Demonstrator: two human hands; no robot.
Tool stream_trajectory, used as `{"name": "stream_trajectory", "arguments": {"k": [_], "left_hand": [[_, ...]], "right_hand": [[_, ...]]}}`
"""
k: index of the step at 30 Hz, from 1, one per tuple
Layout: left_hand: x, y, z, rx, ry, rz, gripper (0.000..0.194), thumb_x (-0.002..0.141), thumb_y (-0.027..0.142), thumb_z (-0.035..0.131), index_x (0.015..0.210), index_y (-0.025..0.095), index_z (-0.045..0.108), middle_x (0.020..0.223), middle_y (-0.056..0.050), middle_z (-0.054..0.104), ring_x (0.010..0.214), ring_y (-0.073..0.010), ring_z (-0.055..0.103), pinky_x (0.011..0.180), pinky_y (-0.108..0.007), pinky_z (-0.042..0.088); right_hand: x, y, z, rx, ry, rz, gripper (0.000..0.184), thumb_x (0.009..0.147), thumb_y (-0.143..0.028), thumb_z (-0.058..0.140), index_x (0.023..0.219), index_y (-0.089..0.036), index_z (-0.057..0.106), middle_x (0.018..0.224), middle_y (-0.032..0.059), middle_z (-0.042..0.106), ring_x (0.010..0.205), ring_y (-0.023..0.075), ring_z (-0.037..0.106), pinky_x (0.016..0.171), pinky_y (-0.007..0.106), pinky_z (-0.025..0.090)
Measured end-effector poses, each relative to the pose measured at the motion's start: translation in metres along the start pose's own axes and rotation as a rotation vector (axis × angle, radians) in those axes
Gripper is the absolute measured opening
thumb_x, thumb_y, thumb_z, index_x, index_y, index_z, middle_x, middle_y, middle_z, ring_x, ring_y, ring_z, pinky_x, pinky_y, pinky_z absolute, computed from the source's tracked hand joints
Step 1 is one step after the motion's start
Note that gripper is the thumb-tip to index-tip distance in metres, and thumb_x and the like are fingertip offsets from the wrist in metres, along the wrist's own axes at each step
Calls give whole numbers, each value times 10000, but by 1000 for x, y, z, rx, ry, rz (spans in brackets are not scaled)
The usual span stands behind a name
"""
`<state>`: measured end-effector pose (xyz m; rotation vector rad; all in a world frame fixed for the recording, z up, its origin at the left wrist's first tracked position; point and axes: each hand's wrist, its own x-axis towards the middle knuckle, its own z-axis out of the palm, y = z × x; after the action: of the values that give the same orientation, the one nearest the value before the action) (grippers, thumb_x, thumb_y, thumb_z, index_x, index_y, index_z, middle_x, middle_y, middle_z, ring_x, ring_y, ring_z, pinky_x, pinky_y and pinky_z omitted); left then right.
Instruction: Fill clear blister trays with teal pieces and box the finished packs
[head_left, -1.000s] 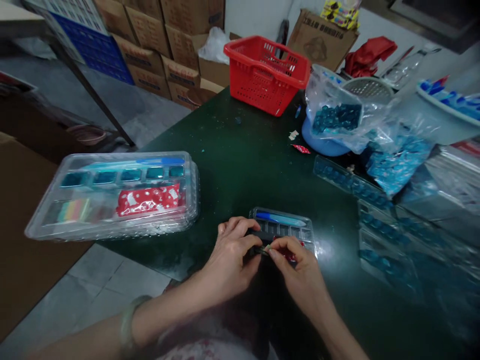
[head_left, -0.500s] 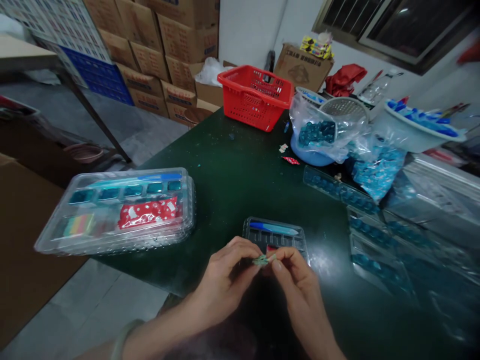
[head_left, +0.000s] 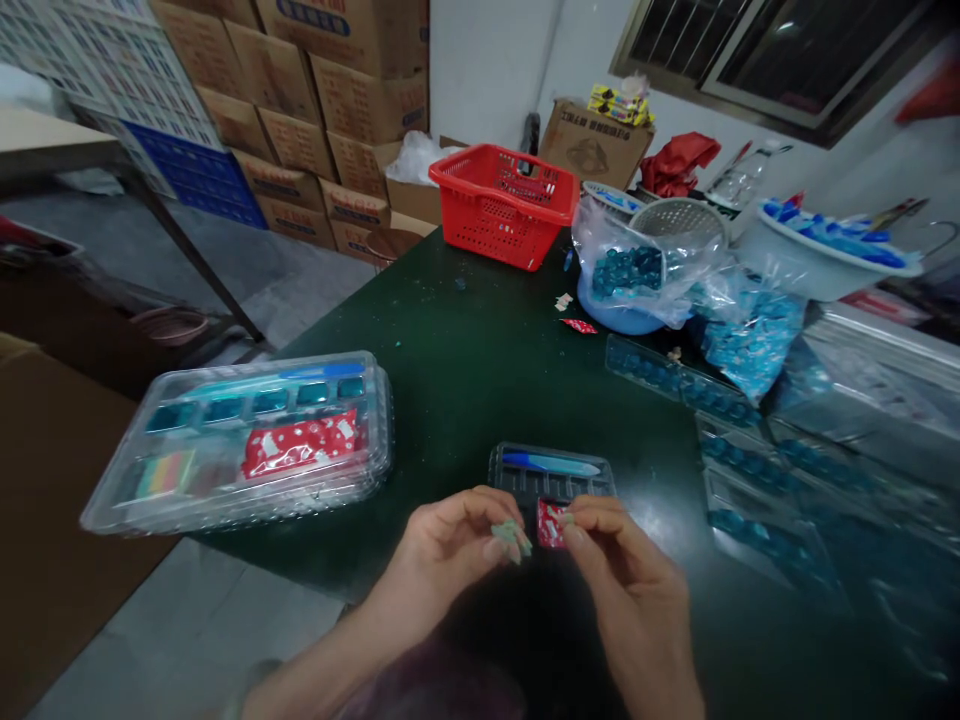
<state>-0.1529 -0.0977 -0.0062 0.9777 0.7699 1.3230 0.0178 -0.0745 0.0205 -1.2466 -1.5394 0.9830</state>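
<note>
Small pale green pieces (head_left: 512, 540) stick out of the pinched fingertips of my left hand (head_left: 442, 550); what they are is too small to tell. My right hand (head_left: 630, 570) pinches a tiny pale piece (head_left: 566, 518) between thumb and forefinger, apart from the left one. Just beyond both hands lies a clear plastic tray (head_left: 551, 487) with small compartments. It holds a blue pen-like stick (head_left: 551, 463) along its far side and a red patterned packet (head_left: 551, 525) at its near side, partly covered by my right fingers.
Stacked filled clear trays (head_left: 281, 490) sit on the green table (head_left: 450, 390) at left. A red basket (head_left: 499, 205) stands at the back, beside a bag of teal pieces (head_left: 626, 270) in a blue bowl. Trays with teal pieces (head_left: 750, 465) lie right. Cartons (head_left: 367, 90) are piled behind.
My hands have drawn apart: the left keeps the bunch of green pieces, the right has moved slightly right with a tiny piece. More of the red packet shows between them.
</note>
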Motion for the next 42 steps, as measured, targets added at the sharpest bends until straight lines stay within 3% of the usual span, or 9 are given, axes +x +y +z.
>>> {"name": "stream_trajectory", "arguments": {"k": [3, 9, 18, 23, 26, 32, 38, 42], "left_hand": [[1, -2, -1, -46, -20, 22, 51, 786, 191, 606, 814, 150, 619, 956, -73, 496, 879, -162, 516, 798, -307, 436], [-4, -2, -6, -59, -23, 5, 96, 777, 165, 615, 864, 181, 652, 1108, -89, 478, 1016, -209, 504, 865, -346, 431], [-4, 5, -7, 133, -12, 42, 144, 804, 171, 581, 900, 196, 686, 978, -90, 573, 836, -187, 573, 763, -333, 489], [-6, 6, -8, 147, 9, 76, 143, 796, 135, 588, 892, 180, 685, 936, -95, 590, 944, -212, 537, 795, -317, 470], [-7, 4, -8, 97, 18, 76, 180, 790, 100, 587, 906, 205, 676, 957, -77, 580, 931, -193, 545, 793, -296, 469], [-9, 5, -5, 42, 21, 61, 194, 776, 72, 593, 892, 207, 668, 966, -64, 578, 888, -173, 572, 783, -267, 472], [-10, 10, -3, 149, 26, 48, 188, 777, 85, 598, 888, 212, 679, 987, -62, 590, 892, -165, 578, 775, -235, 478], [-11, 13, -1, 250, 16, 67, 201, 789, 95, 584, 911, 221, 682, 1004, -58, 602, 922, -170, 574, 784, -225, 483]], "right_hand": [[-4, -4, 12, -30, 13, -29, 49, 784, -220, 566, 757, -217, 607, 822, 17, 614, 780, 146, 575, 649, 236, 465], [-11, -11, 23, -22, -84, -38, 70, 789, -213, 559, 787, -228, 628, 723, -15, 643, 618, 121, 592, 560, 215, 462], [-13, -7, 22, 17, -151, -87, 150, 809, -152, 527, 863, -246, 630, 765, -19, 647, 634, 103, 594, 592, 205, 476], [-18, -7, 21, -9, -205, -93, 161, 784, -182, 558, 932, -232, 599, 906, 21, 632, 786, 141, 607, 686, 248, 512], [-22, -1, 22, -138, -160, -180, 221, 733, -185, 623, 943, -237, 578, 941, 22, 615, 841, 151, 601, 710, 249, 518], [-26, 11, 27, -318, -38, -430, 244, 768, -128, 587, 996, -210, 560, 906, 30, 636, 853, 146, 612, 753, 258, 519], [-24, 11, 26, -399, -59, -554, 336, 784, -90, 556, 1102, -196, 549, 928, 44, 646, 862, 140, 616, 759, 260, 526], [-26, 15, 25, -516, 20, -678, 302, 780, -102, 567, 1070, -188, 585, 882, 45, 665, 837, 153, 632, 766, 276, 533]]}}
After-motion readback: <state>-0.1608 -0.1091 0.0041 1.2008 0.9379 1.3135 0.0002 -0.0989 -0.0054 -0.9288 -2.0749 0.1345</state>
